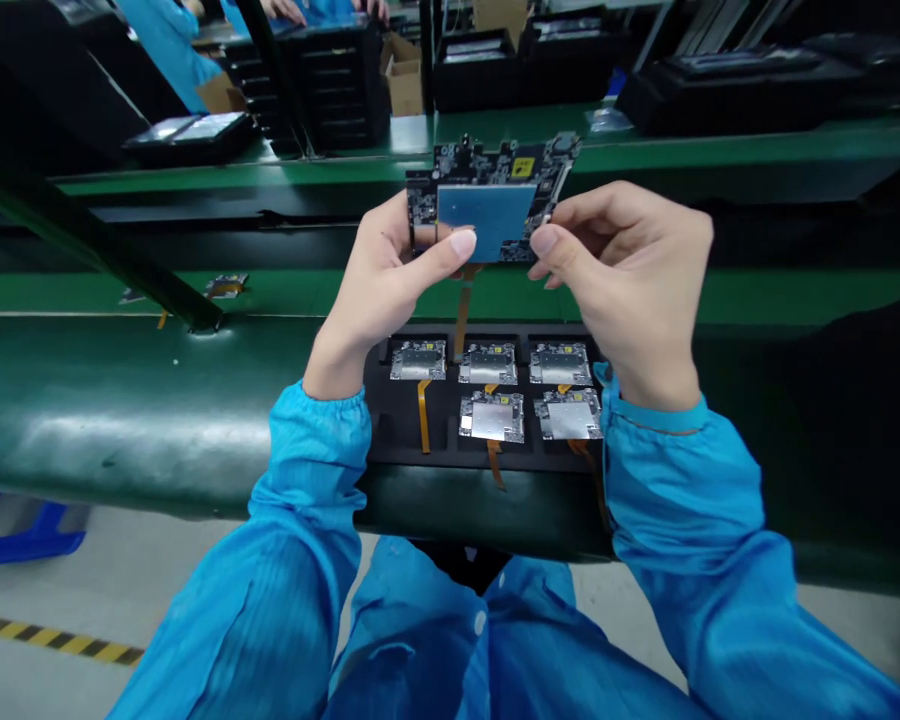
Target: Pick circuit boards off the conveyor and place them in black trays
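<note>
Head view: both hands (634, 275) grip a circuit board (487, 212), its far side hidden.

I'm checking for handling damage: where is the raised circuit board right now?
In the head view, the raised circuit board is at upper middle, between the left hand and right hand, appearing above the black tray of boards.

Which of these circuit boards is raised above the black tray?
The circuit board in the left hand, with the right hand at its edge; five other boards lie in the black tray below.
</note>
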The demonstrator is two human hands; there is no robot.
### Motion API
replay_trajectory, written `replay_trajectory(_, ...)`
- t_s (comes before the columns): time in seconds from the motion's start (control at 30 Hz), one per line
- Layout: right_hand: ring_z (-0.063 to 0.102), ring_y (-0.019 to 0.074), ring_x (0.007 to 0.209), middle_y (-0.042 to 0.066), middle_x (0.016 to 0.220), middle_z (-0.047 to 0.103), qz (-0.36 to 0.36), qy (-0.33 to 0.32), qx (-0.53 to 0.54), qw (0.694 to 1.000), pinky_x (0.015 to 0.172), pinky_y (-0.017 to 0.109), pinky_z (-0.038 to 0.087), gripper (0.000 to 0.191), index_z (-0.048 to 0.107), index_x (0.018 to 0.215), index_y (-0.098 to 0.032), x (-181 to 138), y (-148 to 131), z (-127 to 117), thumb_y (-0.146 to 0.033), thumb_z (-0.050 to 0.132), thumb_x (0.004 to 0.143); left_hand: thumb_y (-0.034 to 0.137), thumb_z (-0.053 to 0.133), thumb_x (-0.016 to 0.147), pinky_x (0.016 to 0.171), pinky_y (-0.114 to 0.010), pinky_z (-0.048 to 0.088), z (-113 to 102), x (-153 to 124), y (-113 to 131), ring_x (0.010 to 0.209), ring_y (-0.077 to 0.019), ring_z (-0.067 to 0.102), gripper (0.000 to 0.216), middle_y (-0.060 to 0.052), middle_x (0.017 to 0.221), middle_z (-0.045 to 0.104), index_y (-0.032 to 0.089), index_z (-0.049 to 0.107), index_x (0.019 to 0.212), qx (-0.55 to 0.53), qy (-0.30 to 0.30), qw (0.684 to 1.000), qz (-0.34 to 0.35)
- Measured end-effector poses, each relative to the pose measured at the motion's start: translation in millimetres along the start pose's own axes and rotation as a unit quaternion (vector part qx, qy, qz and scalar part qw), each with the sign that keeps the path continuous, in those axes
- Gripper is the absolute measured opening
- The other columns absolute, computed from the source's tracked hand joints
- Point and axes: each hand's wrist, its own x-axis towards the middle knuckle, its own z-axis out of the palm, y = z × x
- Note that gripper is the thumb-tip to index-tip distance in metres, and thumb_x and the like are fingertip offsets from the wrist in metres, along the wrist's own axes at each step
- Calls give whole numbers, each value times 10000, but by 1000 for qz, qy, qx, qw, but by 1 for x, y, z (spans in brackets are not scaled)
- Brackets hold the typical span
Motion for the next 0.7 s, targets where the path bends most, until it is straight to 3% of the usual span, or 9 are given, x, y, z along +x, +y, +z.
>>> replay_trajectory(0.17, 673, 160, 563, -47, 660, 695, -1, 0, 7, 1000, 494, 278, 501, 160, 734, 761, -254, 2, 0, -1, -166, 828, 854, 694, 783, 888, 863, -361, 661, 2, -2, 1, 1059, -251, 782, 512, -10, 965, 706, 236, 682, 1092, 19, -10, 1000, 2)
replay_trajectory(0.33, 670, 197, 590, -1, 700, 709, -17, 15, 9, 1000, 523, 337, 516, 228, 718, 729, -258, -1, -9, -1, -226, 920, 828, 505, 742, 989, 839, -350, 651, 11, -7, 18, 1045, -247, 799, 334, 22, 967, 677, 248, 650, 1183, 49, -1, 997, -56)
replay_trajectory(0.5, 658, 158, 553, -16, 660, 700, -34, -9, 53, 998, 478, 279, 477, 184, 741, 755, -227, -3, -5, -1, -171, 894, 840, 519, 736, 982, 817, -336, 662, 16, -16, 32, 1060, -251, 802, 341, 34, 1001, 713, 261, 655, 1188, 48, 38, 993, -100)
replay_trajectory(0.63, 708, 170, 660, 4, 806, 773, 14, -140, 25, 990, 510, 274, 513, 184, 790, 899, -233, -1, -5, -10, -360, 914, 853, 500, 806, 912, 800, -327, 687, 5, -54, 26, 1053, -263, 793, 402, -30, 1069, 767, 223, 655, 1161, -63, 69, 974, -208)
replay_trajectory(0.7, 725, 188, 689, 22, 870, 788, 16, -139, 24, 990, 508, 294, 524, 245, 793, 940, -242, 2, -9, -18, -450, 899, 866, 468, 842, 868, 805, -340, 693, -6, -84, 16, 1013, -265, 790, 426, -71, 1033, 780, 191, 656, 1135, -110, 36, 946, -302)
